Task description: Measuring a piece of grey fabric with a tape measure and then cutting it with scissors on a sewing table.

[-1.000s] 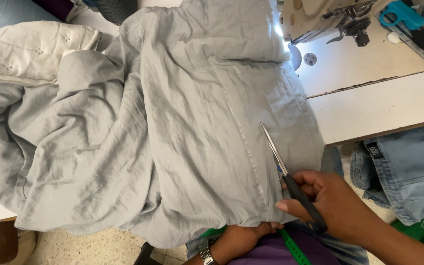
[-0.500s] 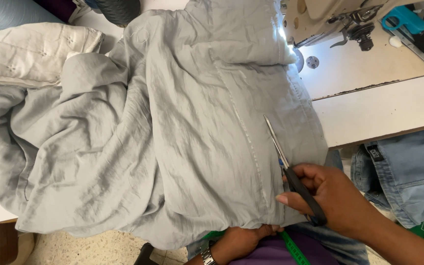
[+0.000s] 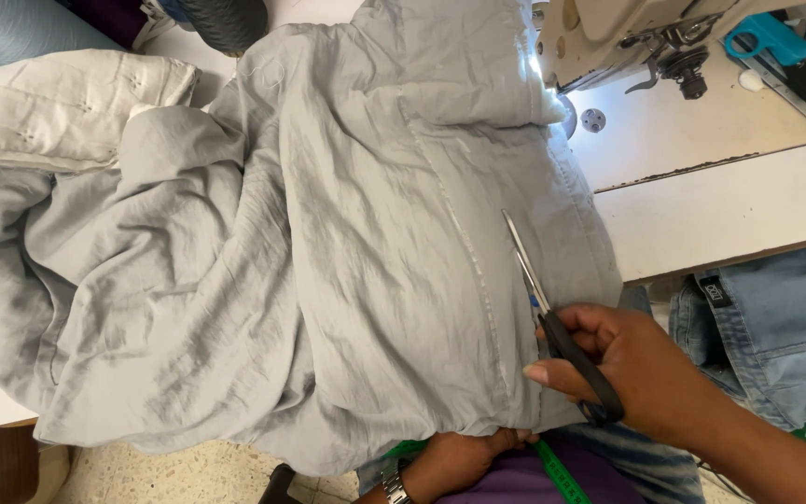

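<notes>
Head view: right hand [image 3: 636,369] gripping black-handled steel scissors [image 3: 552,317], blades nearly closed on crumpled grey fabric garment [image 3: 328,261] beside cream sewing machine [image 3: 627,37]; left hand [image 3: 454,457] pinching hem; trimming underway, steady alignment needed.

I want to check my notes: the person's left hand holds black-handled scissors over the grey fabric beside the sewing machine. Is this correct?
Not quite. In the head view, it is the right hand that holds the black-handled scissors over the grey fabric beside the sewing machine. The left hand is at the fabric's lower edge, mostly under it.
</notes>
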